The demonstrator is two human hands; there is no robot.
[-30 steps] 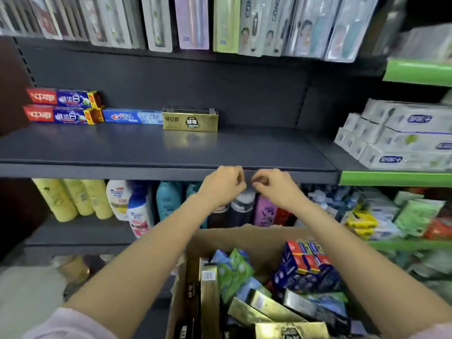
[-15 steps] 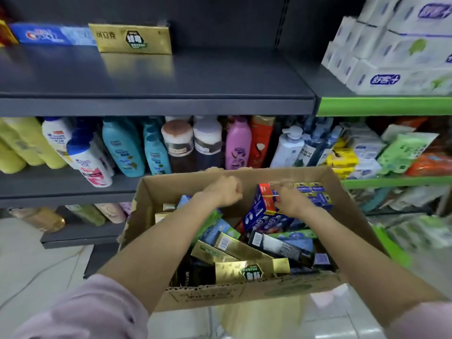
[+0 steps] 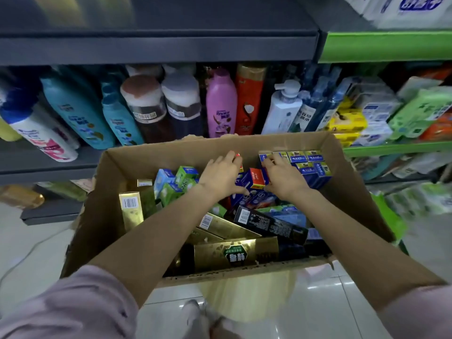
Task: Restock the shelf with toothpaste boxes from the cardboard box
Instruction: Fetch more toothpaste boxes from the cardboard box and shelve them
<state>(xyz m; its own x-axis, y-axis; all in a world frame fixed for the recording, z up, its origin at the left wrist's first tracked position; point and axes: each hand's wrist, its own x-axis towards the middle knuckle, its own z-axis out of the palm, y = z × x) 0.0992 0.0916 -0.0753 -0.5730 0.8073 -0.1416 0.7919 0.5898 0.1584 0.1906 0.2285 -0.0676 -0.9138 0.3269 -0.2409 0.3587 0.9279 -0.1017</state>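
— Left side?
— Row of glossy plastic bottles on the lower shelf, teal, white and dark, tilted in the wide-angle view. Below, pale shiny tiled floor.

— Centre?
— Open cardboard box, matte brown, torn edge at the near wall. Packed with toothpaste boxes: upright gold foil box at left, green boxes beside it, black box lying slanted, long gold box flat against the near wall. Left hand inside, grip spread flat over a blue and red box, touching it. Right hand just beside, fingers curled onto the upright blue boxes at the far right corner; pinching or only resting, cannot tell.

— Right side?
— Green-edged shelf above, soft wrapped packs below it, blurred. Pink sleeves at the bottom corners.
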